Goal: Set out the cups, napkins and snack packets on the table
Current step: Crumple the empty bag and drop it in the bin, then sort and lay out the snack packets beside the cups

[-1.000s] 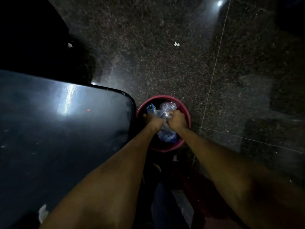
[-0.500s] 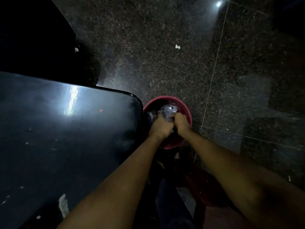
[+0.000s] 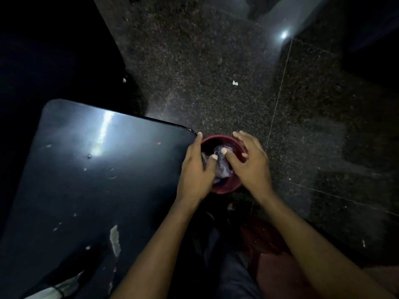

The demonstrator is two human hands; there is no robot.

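A red bucket [image 3: 224, 189] stands on the floor just right of the black table [image 3: 90, 180]. Inside it lies a clear plastic bag [image 3: 222, 167] with bluish contents; what it holds is too dark to tell. My left hand [image 3: 197, 169] hovers over the bucket's left side with fingers spread, thumb near the bag. My right hand [image 3: 250, 162] is over the bucket's right side, fingers apart, thumb touching the top of the bag. Neither hand grips anything.
The dark table top has scuffs and pale chipped patches [image 3: 115, 238] near its front edge. Speckled granite floor [image 3: 205, 72] stretches ahead with a small white scrap [image 3: 235, 83]. My legs and a reddish seat [image 3: 278, 275] are below the bucket. The room is dim.
Both hands were closed on the bag inside the bucket; now they have opened and lifted above the rim. The view has swung, showing more of the table.
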